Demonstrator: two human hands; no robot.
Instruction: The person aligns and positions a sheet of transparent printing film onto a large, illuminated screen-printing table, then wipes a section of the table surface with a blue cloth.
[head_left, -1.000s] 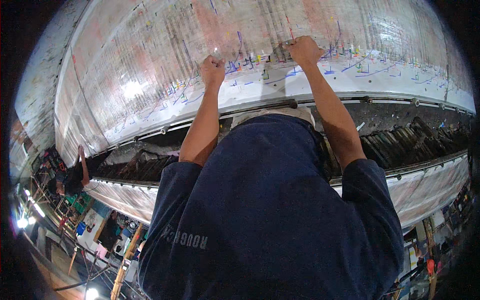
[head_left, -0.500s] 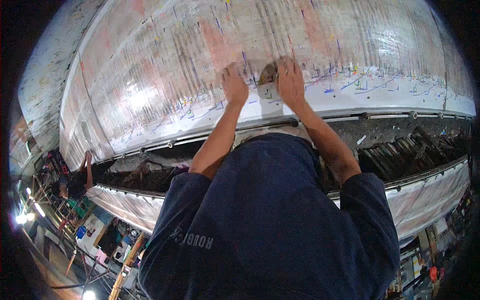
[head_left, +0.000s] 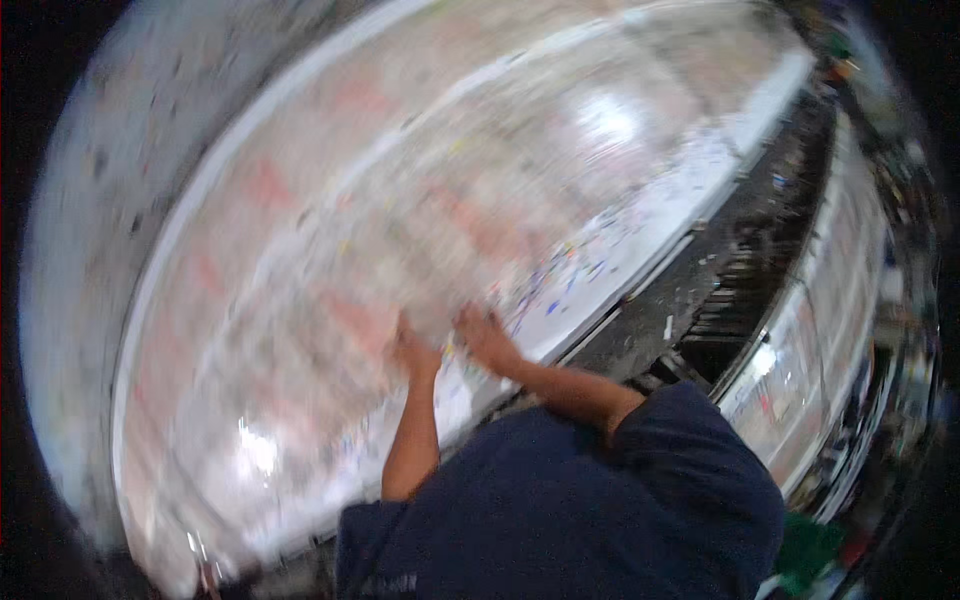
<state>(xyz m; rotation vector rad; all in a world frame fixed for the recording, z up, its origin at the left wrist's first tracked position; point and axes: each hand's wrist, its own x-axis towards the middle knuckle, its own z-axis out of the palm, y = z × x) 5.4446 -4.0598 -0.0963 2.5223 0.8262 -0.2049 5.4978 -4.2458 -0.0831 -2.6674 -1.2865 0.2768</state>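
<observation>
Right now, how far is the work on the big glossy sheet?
Done: the wide glossy sheet already lies spread over the long surface. In hand: the left hand and right hand press flat on it, close together, near its paint-speckled edge. Left: cannot tell; the picture is blurred.

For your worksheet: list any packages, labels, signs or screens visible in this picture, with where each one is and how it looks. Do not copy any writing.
None can be made out; the picture is motion-blurred.
Glossy sheet: wide, whitish with faded pink patches and small coloured marks near its lower edge, under both hands.
Left hand and right hand: resting on the sheet.
</observation>
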